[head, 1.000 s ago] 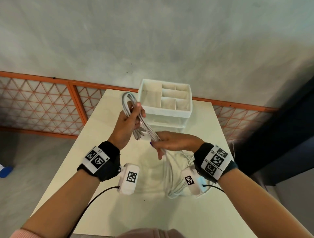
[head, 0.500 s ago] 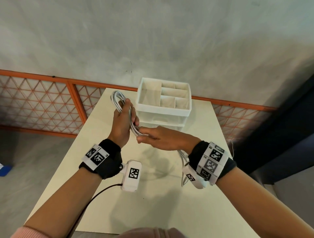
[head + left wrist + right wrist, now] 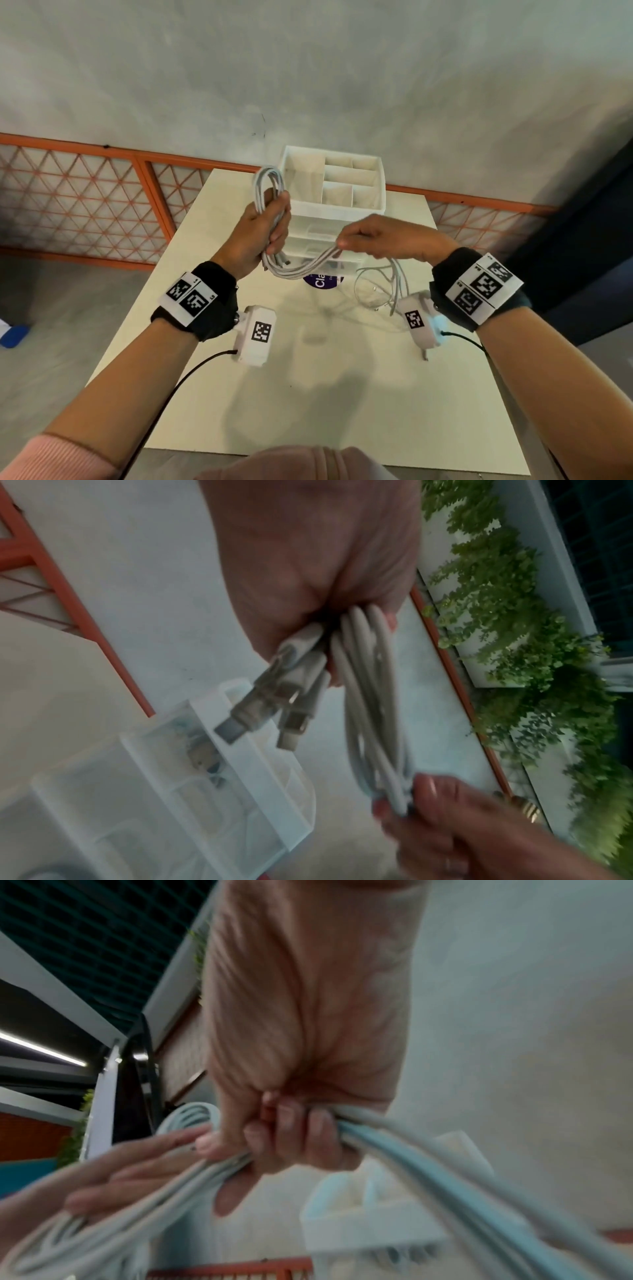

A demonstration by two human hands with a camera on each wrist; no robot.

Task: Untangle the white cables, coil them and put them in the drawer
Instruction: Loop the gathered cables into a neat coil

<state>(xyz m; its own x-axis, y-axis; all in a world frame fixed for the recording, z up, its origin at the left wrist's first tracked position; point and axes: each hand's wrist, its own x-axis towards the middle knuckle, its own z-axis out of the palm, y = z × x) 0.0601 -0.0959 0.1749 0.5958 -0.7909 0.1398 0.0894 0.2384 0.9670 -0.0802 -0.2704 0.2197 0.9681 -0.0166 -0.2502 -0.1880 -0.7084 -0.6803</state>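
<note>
My left hand (image 3: 263, 229) grips a coil of white cables (image 3: 270, 185) held above the table; the loop sticks up past my fingers, and several plug ends (image 3: 270, 704) hang below my fist. My right hand (image 3: 373, 236) pinches the same cable strands (image 3: 308, 267) a little to the right, so they sag in a curve between both hands. The left wrist view shows those strands (image 3: 373, 723) running down to my right fingertips (image 3: 424, 791). Loose cable tails (image 3: 387, 287) lie on the table under my right wrist. The white drawer unit (image 3: 335, 195) stands just behind my hands, a translucent drawer (image 3: 219, 777) pulled out.
The cream table (image 3: 308, 377) has a purple round sticker (image 3: 322, 281) in front of the drawer unit. An orange lattice fence (image 3: 85, 205) and a grey wall run behind the table. A dark panel stands at the right.
My right hand has moved right and up, away from the left hand, drawing the cable strands out into a sagging loop. The left hand keeps its grip on the coil.
</note>
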